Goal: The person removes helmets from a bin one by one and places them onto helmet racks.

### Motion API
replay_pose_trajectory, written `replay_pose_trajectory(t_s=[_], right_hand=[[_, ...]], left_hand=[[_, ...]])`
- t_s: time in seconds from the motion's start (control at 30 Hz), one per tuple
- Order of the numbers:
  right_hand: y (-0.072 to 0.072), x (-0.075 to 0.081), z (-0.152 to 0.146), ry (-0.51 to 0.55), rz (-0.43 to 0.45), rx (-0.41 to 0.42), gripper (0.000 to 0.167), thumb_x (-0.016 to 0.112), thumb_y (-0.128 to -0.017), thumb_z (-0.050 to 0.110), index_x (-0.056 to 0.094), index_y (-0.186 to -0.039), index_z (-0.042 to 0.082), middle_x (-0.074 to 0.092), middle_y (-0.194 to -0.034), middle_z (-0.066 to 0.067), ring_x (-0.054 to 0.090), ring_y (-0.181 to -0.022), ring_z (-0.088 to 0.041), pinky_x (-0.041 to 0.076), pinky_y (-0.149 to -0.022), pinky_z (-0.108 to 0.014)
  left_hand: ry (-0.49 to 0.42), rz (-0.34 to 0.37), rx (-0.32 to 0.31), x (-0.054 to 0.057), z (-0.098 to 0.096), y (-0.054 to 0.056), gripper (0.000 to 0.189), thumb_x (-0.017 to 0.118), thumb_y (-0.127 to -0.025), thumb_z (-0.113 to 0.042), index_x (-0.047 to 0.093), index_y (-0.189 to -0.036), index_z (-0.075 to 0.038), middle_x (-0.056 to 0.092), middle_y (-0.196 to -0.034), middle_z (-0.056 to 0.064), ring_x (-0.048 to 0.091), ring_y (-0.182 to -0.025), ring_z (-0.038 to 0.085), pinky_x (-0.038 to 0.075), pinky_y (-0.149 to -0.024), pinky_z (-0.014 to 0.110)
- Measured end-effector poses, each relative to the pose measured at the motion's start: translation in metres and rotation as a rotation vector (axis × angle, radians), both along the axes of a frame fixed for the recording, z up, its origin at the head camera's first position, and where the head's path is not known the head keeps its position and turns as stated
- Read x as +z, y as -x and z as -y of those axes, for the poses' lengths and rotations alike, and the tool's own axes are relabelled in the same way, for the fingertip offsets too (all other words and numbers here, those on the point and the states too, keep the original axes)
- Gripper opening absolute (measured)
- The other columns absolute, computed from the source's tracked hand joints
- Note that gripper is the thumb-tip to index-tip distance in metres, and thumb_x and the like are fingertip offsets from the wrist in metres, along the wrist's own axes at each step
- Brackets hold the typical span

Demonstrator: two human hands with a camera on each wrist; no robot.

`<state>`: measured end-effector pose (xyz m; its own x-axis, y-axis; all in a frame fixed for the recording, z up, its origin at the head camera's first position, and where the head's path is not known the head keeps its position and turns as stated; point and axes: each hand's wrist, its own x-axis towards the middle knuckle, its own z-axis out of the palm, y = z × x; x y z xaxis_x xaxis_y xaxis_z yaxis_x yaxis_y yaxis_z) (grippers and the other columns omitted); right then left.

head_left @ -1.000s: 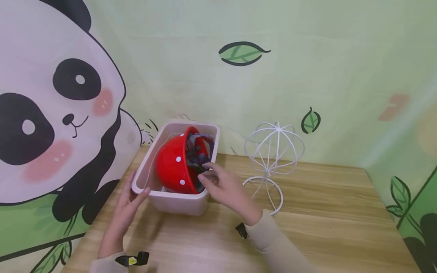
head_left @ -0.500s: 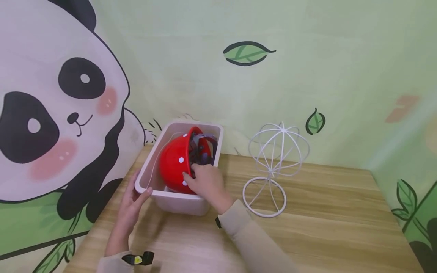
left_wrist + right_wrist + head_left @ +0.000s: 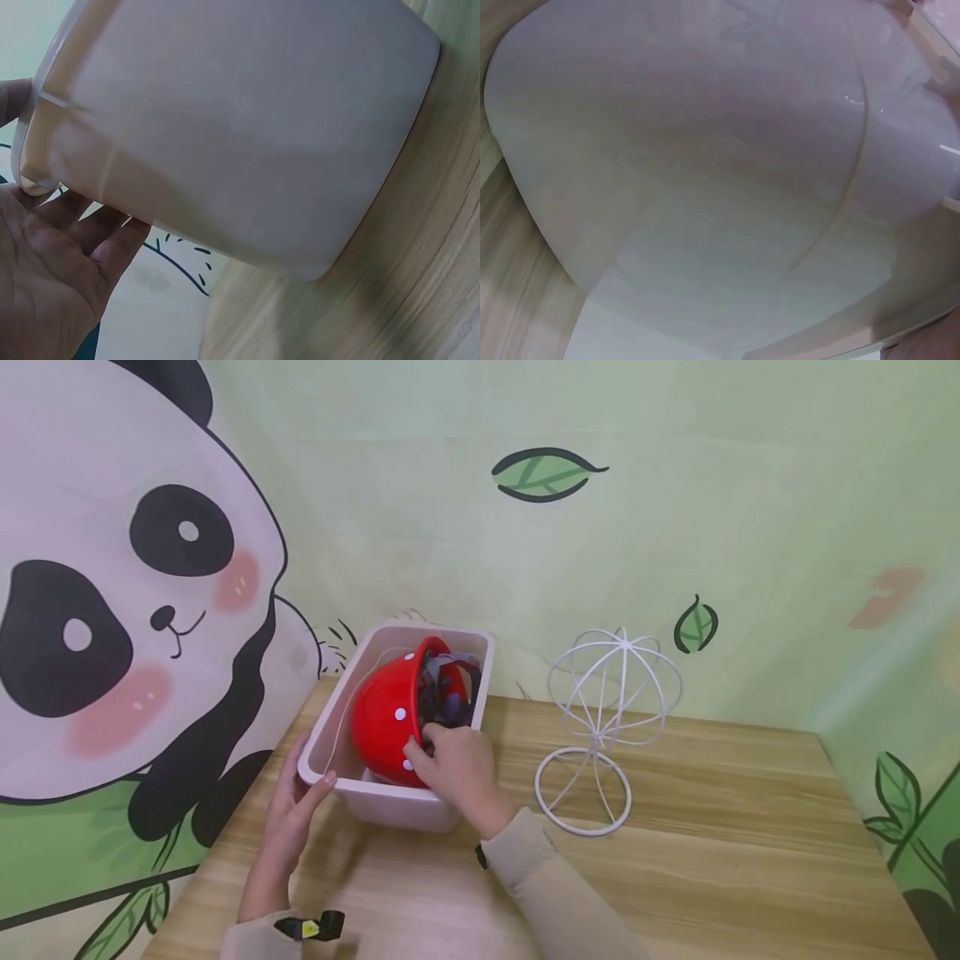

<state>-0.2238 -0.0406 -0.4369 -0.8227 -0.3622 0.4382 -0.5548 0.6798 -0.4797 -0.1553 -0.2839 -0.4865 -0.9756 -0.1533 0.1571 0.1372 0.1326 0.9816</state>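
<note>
A red hard hat (image 3: 378, 718) with white dots lies on its side in a pale plastic bin (image 3: 397, 810). Its open side, with dark straps (image 3: 442, 693), faces right. My right hand (image 3: 461, 768) pinches the hat's brim at the near side, the thumb on the outer shell and the fingers inside. At the bin's near left corner, my left hand (image 3: 288, 814) holds the rim, thumb over the edge. The left wrist view has the fingers of that hand (image 3: 56, 262) curled against the outer wall. Mostly the bin's wall (image 3: 705, 187) fills the right wrist view.
A white wire stand (image 3: 626, 645), a round cage on a ring base, stands right of the bin on the wooden table (image 3: 735, 843). Behind the table hangs a green backdrop (image 3: 420, 518) printed with a panda and leaves.
My right hand has moved left and down from the straps at the hat's opening onto its brim. The left hand keeps its place on the bin. The view has shifted slightly.
</note>
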Motion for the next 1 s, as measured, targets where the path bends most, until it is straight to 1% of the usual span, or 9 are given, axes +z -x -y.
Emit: replay_pose_trajectory(t_s=[0.13, 0.3, 0.43, 0.5, 0.63, 0.77, 0.9, 1.0], right_hand=[[-0.001, -0.001, 0.0, 0.005, -0.032, -0.01, 0.027, 0.066, -0.093, 0.033, 0.059, -0.072, 0.017, 0.048, -0.053, 0.01, 0.043, -0.045, -0.004, 0.041, -0.051, -0.015], [0.001, -0.003, 0.0, 0.01, -0.043, -0.009, 0.027, 0.065, -0.094, 0.031, 0.058, -0.072, 0.016, 0.049, -0.053, 0.009, 0.044, -0.046, -0.004, 0.042, -0.051, -0.015], [0.003, -0.005, -0.001, 0.041, -0.027, -0.004, 0.025, 0.066, -0.093, 0.03, 0.059, -0.074, 0.016, 0.05, -0.054, 0.01, 0.045, -0.046, -0.004, 0.043, -0.051, -0.015], [0.005, -0.006, -0.002, 0.08, -0.013, -0.008, 0.024, 0.067, -0.093, 0.029, 0.06, -0.076, 0.015, 0.051, -0.055, 0.01, 0.046, -0.047, -0.003, 0.044, -0.052, -0.015], [0.007, -0.004, -0.006, 0.22, 0.061, -0.002, 0.02, 0.068, -0.093, 0.028, 0.064, -0.081, 0.013, 0.059, -0.06, 0.009, 0.053, -0.054, -0.004, 0.05, -0.057, -0.016], [0.013, 0.008, -0.012, 0.424, 0.212, 0.005, 0.019, 0.064, -0.096, 0.027, 0.068, -0.088, 0.01, 0.069, -0.074, 0.004, 0.064, -0.068, -0.01, 0.058, -0.066, -0.023], [0.015, 0.02, -0.025, 0.625, 0.367, -0.032, 0.023, 0.06, -0.099, 0.027, 0.071, -0.096, 0.006, 0.072, -0.081, -0.003, 0.067, -0.073, -0.018, 0.06, -0.068, -0.03], [0.012, 0.028, -0.033, 0.753, 0.46, -0.032, 0.026, 0.06, -0.1, 0.026, 0.072, -0.103, 0.004, 0.074, -0.087, -0.007, 0.07, -0.076, -0.021, 0.061, -0.069, -0.032]], left_hand=[[0.016, 0.006, 0.006, -0.001, 0.001, 0.002, 0.074, 0.061, -0.099, -0.013, 0.022, -0.161, -0.023, 0.026, -0.161, 0.008, 0.029, -0.144, 0.034, 0.041, -0.098, 0.011], [0.014, 0.004, 0.006, -0.003, 0.002, 0.004, 0.073, 0.061, -0.099, -0.013, 0.023, -0.161, -0.021, 0.027, -0.161, 0.008, 0.03, -0.143, 0.034, 0.041, -0.099, 0.011], [0.011, -0.002, 0.006, -0.002, 0.003, 0.005, 0.073, 0.061, -0.098, -0.014, 0.024, -0.16, -0.02, 0.028, -0.16, 0.008, 0.03, -0.143, 0.034, 0.041, -0.099, 0.011], [0.017, 0.002, 0.007, -0.001, 0.003, 0.006, 0.073, 0.062, -0.098, -0.015, 0.024, -0.16, -0.021, 0.028, -0.16, 0.008, 0.03, -0.143, 0.034, 0.041, -0.099, 0.011], [0.029, 0.016, 0.014, 0.001, 0.002, 0.006, 0.073, 0.062, -0.099, -0.014, 0.024, -0.16, -0.022, 0.027, -0.161, 0.007, 0.03, -0.143, 0.034, 0.041, -0.099, 0.012], [0.024, 0.03, 0.025, 0.001, 0.002, 0.006, 0.072, 0.062, -0.098, -0.018, 0.025, -0.16, -0.025, 0.028, -0.16, 0.007, 0.03, -0.144, 0.032, 0.041, -0.1, 0.013], [0.011, 0.044, 0.034, 0.002, 0.001, 0.005, 0.071, 0.063, -0.099, -0.021, 0.027, -0.159, -0.027, 0.029, -0.16, 0.006, 0.032, -0.142, 0.03, 0.04, -0.101, 0.013], [0.022, 0.058, 0.047, 0.002, 0.002, 0.002, 0.07, 0.061, -0.099, -0.023, 0.027, -0.16, -0.026, 0.03, -0.159, 0.007, 0.032, -0.141, 0.029, 0.04, -0.1, 0.013]])
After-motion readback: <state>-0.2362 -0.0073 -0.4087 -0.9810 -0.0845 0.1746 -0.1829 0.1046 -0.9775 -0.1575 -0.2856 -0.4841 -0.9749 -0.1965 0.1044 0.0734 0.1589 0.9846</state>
